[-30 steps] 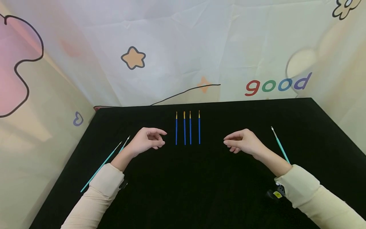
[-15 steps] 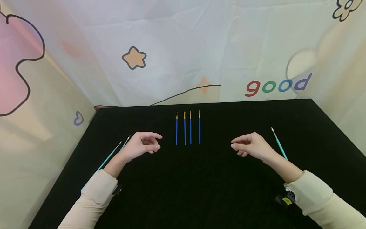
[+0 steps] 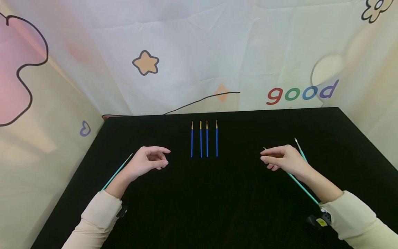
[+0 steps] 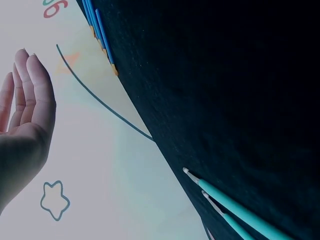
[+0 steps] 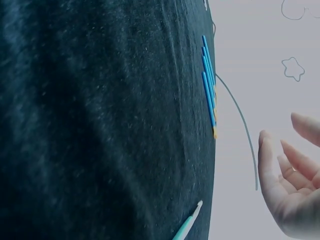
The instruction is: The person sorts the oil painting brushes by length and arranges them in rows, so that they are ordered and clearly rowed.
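Wide black desk (image 3: 199, 204) here, its far edge running along the printed backdrop (image 3: 199, 52), and near that edge lie four blue paintbrushes (image 3: 200, 143), side by side, bristles pointing away. There's room on both flanks: black surface stretches from the row out to each hand, and more spreads below. On the left, the left hand (image 3: 147, 162) hovers with fingers loosely bent, a gap between thumb and forefinger, gripping nothing; turquoise paintbrushes (image 4: 235, 197) lie by that arm. Over on the right, the right hand (image 3: 284, 159) hangs relaxed, fingers parted, nothing in its grasp, one turquoise paintbrush (image 3: 303, 188) passing beneath and another (image 3: 301, 151) just beyond.
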`<state>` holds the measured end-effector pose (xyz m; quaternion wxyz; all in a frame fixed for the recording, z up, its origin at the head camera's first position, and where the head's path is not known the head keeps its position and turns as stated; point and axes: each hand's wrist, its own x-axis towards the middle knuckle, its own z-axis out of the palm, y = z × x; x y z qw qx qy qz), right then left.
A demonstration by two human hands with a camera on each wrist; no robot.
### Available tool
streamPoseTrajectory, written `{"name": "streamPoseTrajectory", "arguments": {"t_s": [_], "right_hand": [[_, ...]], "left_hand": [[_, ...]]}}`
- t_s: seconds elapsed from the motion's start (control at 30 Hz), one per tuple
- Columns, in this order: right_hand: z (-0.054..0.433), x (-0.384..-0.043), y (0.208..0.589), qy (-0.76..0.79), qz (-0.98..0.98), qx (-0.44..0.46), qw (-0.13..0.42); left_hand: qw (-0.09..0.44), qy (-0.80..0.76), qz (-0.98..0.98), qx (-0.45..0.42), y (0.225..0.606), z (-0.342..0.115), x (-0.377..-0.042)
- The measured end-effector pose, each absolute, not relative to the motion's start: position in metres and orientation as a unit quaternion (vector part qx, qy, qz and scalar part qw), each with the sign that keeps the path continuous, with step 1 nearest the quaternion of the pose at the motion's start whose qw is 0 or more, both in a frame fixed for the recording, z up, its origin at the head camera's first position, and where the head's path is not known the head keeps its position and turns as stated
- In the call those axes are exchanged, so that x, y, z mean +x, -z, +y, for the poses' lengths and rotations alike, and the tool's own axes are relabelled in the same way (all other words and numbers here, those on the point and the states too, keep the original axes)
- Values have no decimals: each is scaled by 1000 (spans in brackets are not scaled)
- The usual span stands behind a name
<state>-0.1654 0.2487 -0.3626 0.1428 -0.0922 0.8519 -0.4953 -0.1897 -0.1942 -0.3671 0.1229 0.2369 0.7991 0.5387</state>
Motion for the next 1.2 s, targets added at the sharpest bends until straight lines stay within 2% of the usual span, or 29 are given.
{"name": "streamPoseTrajectory", "arguments": {"t_s": [1.2], "right_hand": [[275, -157, 371, 500, 856, -64, 109]], "left_hand": [[100, -547, 797, 235, 374, -225, -176]]}}
